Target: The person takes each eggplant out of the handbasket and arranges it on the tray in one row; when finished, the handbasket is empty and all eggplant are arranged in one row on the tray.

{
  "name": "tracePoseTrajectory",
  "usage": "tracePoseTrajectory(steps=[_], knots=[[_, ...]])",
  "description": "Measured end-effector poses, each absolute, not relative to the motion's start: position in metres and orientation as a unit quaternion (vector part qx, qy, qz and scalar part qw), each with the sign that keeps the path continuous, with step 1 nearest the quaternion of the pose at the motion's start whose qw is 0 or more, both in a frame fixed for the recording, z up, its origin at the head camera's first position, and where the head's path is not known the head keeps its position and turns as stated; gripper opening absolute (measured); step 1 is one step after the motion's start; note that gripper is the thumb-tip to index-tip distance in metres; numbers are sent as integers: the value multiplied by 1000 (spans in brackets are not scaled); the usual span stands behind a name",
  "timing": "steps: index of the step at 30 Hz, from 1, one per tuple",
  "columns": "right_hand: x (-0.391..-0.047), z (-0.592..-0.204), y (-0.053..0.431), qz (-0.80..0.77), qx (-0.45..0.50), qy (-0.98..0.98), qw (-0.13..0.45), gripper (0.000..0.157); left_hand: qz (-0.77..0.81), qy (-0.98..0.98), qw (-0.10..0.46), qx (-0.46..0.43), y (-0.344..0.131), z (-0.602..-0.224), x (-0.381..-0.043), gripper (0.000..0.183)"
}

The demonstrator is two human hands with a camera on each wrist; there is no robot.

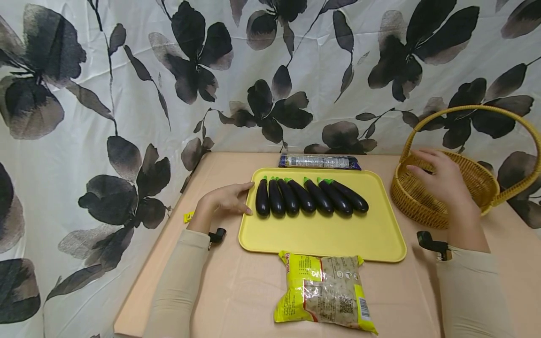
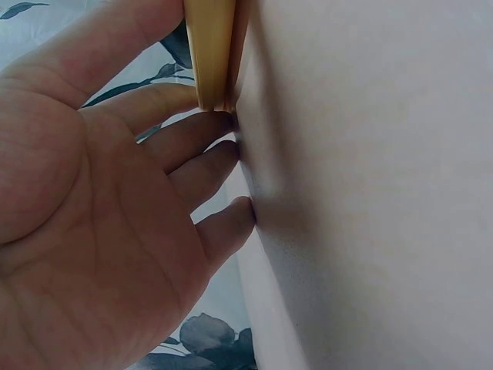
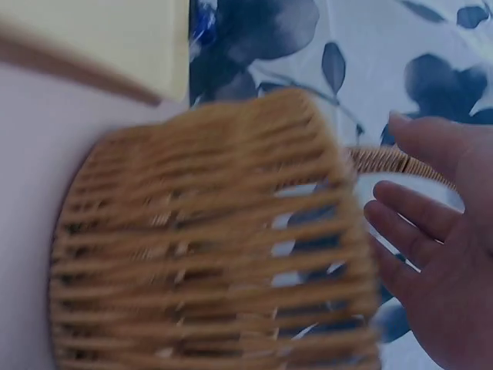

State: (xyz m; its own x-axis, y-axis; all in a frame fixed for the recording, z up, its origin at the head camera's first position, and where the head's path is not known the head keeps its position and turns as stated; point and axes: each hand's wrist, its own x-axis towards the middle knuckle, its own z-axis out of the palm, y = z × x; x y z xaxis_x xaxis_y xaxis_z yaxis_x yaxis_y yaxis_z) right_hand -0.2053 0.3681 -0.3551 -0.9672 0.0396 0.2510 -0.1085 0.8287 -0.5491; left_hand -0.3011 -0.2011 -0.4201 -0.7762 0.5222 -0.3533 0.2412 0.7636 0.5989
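A yellow tray [image 1: 321, 239] carries a row of several dark purple eggplants [image 1: 304, 197] with green stem ends. My left hand [image 1: 226, 198] touches the tray's left rim, thumb and fingers spread along it. In the left wrist view, the lower fingertips of that hand [image 2: 115, 193] rest on the tabletop beside the tray's edge [image 2: 212, 54]. To the right of the tray stands a woven basket [image 1: 416, 204] with a tall arched handle. Over its opening is my right hand [image 1: 444, 178], fingers loosely extended and holding nothing; the right wrist view shows it beside the basket's rim [image 3: 300, 116].
A yellow and clear printed bag [image 1: 325, 291] lies in front of the tray. Behind the tray is a long dark-blue and silver package [image 1: 319, 162]. A small yellow item [image 1: 188, 217] sits near the table's left edge. Floral cloth [image 1: 270, 70] hangs behind.
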Motion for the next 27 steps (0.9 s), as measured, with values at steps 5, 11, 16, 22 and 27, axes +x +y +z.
tracePoseTrajectory(steps=[5, 11, 16, 22, 27], knots=[[-207, -368, 390, 277, -9, -954, 114, 60, 268, 904, 258, 212, -201, -420, -301, 113], [-206, -383, 410, 251, -40, -963, 92, 63, 266, 904, 259, 212, -201, -421, -302, 113], [-204, -387, 422, 237, -53, -968, 62, 68, 268, 902, 260, 214, -201, -421, -302, 114], [-203, -388, 430, 223, -70, -972, 14, 73, 273, 901, 259, 217, -202, -422, -303, 113], [-203, -389, 432, 228, -70, -971, -8, 80, 274, 901, 261, 211, -201, -422, -302, 114]])
